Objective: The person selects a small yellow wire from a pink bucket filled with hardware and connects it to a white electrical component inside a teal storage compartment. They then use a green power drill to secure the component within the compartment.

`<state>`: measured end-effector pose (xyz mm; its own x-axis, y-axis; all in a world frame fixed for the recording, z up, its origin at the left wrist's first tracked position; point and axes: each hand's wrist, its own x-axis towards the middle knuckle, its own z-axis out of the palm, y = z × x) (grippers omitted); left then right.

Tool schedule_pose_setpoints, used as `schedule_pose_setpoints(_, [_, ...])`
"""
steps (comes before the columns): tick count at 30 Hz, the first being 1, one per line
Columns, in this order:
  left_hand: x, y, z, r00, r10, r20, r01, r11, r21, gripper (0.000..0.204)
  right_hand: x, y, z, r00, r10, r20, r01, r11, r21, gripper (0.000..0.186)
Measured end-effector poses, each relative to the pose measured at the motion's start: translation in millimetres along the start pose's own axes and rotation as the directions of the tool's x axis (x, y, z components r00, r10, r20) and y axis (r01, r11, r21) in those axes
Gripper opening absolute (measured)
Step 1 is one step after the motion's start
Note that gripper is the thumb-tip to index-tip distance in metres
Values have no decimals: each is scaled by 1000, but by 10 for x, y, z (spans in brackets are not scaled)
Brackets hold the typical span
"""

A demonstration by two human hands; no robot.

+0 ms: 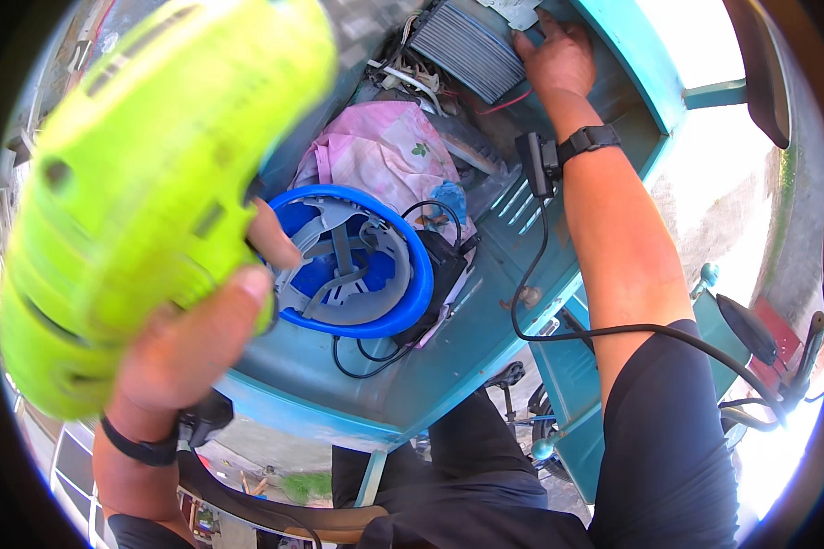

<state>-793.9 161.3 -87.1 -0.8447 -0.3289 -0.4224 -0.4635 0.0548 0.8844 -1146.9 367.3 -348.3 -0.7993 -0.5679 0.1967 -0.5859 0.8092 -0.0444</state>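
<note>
My left hand (197, 339) grips a bright lime-green power drill (146, 174), held up close to the camera so it fills the upper left. My right hand (558, 59) reaches far forward, fingers resting on a grey finned filter block (467, 46) at the back of a teal metal compartment (485, 320). A black band with a small device (572, 146) is on my right wrist, with a black cable (558, 334) hanging from it.
Inside the compartment lie an upturned blue hard hat (366, 270), a pink cloth (384, 151), loose wires (412, 78) and a black box (444, 274). Below are my dark trousers (485, 476) and part of a bicycle (522, 393). Bright ground to the right.
</note>
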Motion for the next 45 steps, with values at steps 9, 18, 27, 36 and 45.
schedule_pose_setpoints(9, [630, -233, 834, 973, 225, 48, -222, 973, -61, 37, -55, -136, -162, 993, 118, 0, -118, 992, 54, 56])
schedule_pose_setpoints(18, [1580, -566, 1456, 969, 226, -103, -227, 974, 8, 31, -31, -240, -260, 979, 170, 113, -177, 983, 55, 58])
schedule_pose_setpoints(27, [1906, -578, 1518, 970, 222, -103, -227, 973, -46, 25, -27, -305, -313, 973, 202, 111, -212, 973, 93, 58])
schedule_pose_setpoints(36, [1926, -556, 1510, 968, 236, -81, -246, 957, -150, 24, -27, -259, -230, 960, 229, 163, -234, 972, 13, 55])
schedule_pose_setpoints(45, [1965, -533, 1487, 964, 257, -65, -261, 964, -59, 25, -30, -335, -327, 961, 234, 150, -247, 966, 78, 52])
